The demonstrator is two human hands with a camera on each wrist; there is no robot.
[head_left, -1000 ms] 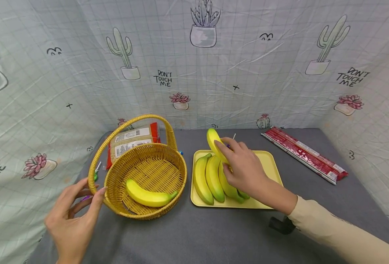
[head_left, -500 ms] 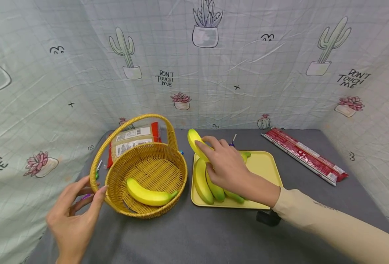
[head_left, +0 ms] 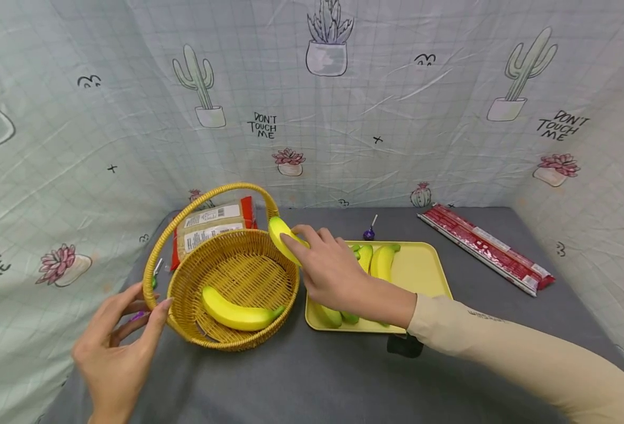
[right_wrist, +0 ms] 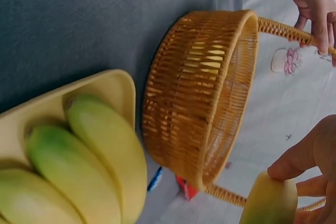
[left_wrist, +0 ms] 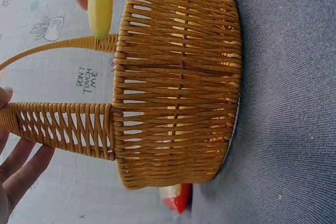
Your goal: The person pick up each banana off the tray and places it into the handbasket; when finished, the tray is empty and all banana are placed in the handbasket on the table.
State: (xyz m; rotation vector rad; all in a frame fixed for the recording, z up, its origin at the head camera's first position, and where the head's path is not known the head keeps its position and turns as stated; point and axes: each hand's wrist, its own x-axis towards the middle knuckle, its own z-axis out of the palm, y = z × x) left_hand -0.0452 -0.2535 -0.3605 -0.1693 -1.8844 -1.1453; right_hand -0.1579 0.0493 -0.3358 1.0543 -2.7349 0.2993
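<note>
My left hand [head_left: 118,353] pinches the handle of a round wicker basket [head_left: 185,330] between thumb and fingers, on the basket's left side. Inside the basket lies one banana [head_left: 240,312]. My right hand [head_left: 333,274] grips another banana [head_left: 285,238] and holds it above the basket's right rim; the left wrist view shows this banana's end [left_wrist: 101,11] over the rim. Beneath my right forearm is a yellow tray [head_left: 423,274] bearing several bananas, partly hidden by the hand and arm. Green-tipped bananas [right_wrist: 107,135] show in the tray in the right wrist view.
Behind the basket leans a clear bag with red ends [head_left: 213,227]. A purple lollipop [head_left: 369,233] stands behind the tray, and a long red packet [head_left: 487,247] lies at the back right. Printed cloth [head_left: 333,129] hangs at the back and sides.
My right hand has carried its banana leftward from over the tray to the basket's right rim. The lollipop and more tray bananas came into sight. My left hand stays at the handle.
</note>
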